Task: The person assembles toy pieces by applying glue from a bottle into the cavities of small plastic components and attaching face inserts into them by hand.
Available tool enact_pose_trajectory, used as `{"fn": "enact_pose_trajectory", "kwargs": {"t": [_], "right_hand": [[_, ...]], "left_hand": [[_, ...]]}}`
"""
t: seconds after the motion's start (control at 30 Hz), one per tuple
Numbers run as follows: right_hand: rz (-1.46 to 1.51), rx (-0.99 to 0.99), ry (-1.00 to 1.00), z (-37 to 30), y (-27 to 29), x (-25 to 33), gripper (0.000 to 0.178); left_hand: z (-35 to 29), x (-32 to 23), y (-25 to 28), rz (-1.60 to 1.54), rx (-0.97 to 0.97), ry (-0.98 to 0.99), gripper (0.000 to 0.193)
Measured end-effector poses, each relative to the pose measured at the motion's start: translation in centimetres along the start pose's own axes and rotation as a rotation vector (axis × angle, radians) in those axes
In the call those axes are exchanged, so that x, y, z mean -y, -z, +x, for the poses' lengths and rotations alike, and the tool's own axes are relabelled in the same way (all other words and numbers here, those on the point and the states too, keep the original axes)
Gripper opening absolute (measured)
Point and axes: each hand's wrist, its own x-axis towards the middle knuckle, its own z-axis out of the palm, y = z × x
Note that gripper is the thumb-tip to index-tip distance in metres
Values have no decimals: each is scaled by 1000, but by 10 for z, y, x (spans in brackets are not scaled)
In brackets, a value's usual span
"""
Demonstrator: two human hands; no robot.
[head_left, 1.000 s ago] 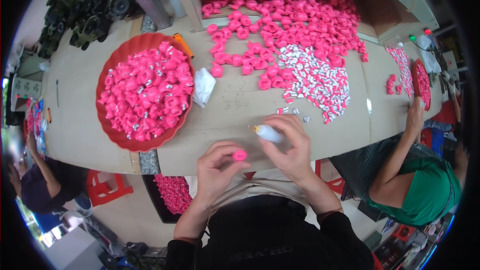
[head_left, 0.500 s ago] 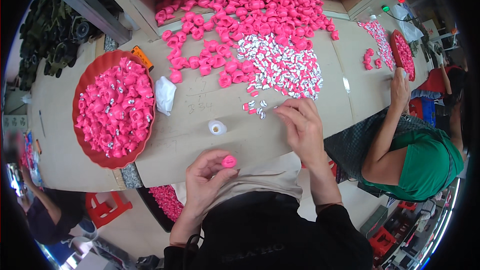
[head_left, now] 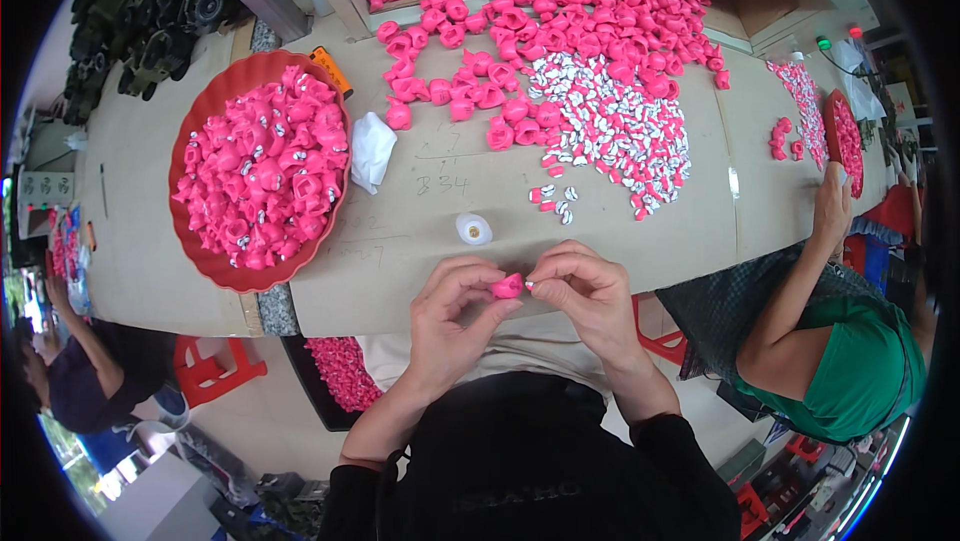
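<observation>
Between the fingertips of my left hand is a hollow pink plastic toy part, held near the table's front edge. My right hand pinches a tiny white piece right beside the toy part; whether the two touch is too small to tell. A little beyond my hands stands a small white round pot. Farther off, a few loose white-and-pink pieces lie in front of a large heap of the same pieces. Many pink toy parts are piled behind that heap.
At left, a red scalloped bowl brims with pink parts, some bearing white pieces. A crumpled white tissue and an orange box lie beside it. A co-worker in green sits at right. Below the table is a black bin.
My right hand has come from the loose pieces to the pink toy part, carrying a tiny piece. My left hand has turned the toy part. The whole view has shifted.
</observation>
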Motion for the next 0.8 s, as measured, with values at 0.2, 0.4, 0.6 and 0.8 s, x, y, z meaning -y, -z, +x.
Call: {"fn": "enact_pose_trajectory", "kwargs": {"t": [0.2,0.4,0.6,0.8], "right_hand": [[6,33,-60,1,-5,-3,11],[177,18,-211,6,-4,5,10],[140,139,-335,11,2,11,11],[181,92,-298,5,-1,6,9]], "left_hand": [[-2,0,2,123,4,-56,28],[-1,2,6,218,5,-167,25],[7,1,6,379,12,-449,27],[9,-2,5,423,11,-587,30]]}}
